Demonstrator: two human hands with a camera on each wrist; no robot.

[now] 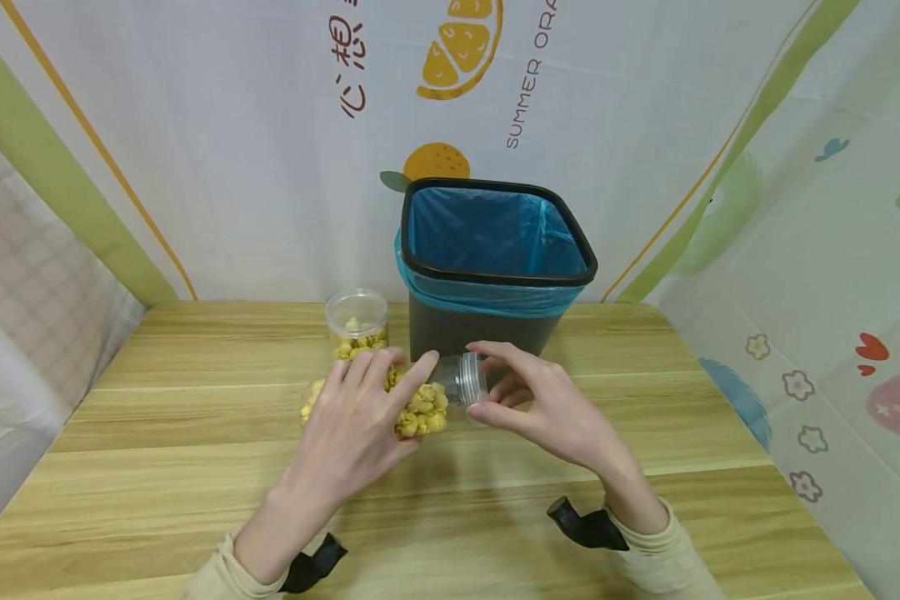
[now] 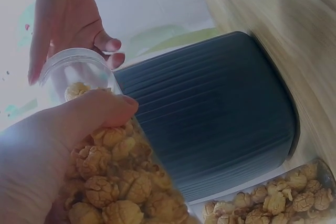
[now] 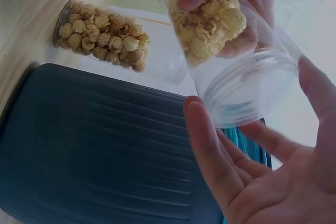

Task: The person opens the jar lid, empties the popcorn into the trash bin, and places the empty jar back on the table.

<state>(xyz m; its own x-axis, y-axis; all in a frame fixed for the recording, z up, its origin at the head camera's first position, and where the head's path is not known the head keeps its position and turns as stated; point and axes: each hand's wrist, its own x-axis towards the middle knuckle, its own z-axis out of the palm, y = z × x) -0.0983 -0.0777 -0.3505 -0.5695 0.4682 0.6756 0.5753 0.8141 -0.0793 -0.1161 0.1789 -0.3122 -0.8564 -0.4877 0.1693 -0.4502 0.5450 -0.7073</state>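
My left hand [image 1: 356,412] grips a clear jar [image 3: 197,74] of yellow popcorn [image 2: 121,182] from above, its thumb across the side. The jar lies tilted over, its round ridged mouth end [image 1: 471,379] turned to the right in the head view. Around that end curve the fingers and thumb of my right hand [image 1: 547,400], fingertips at its rim on opposite sides. Popcorn fills most of the body, with a bare stretch near the mouth. A second clear jar [image 1: 356,312] with popcorn inside stands upright just behind my left hand.
Behind my hands is a dark ribbed trash bin [image 2: 210,114] with a black rim [image 1: 498,277] and a blue liner [image 1: 487,300]. The wooden table [image 1: 195,492] ends at a printed curtain [image 1: 270,167] at the back, with more fabric at both sides.
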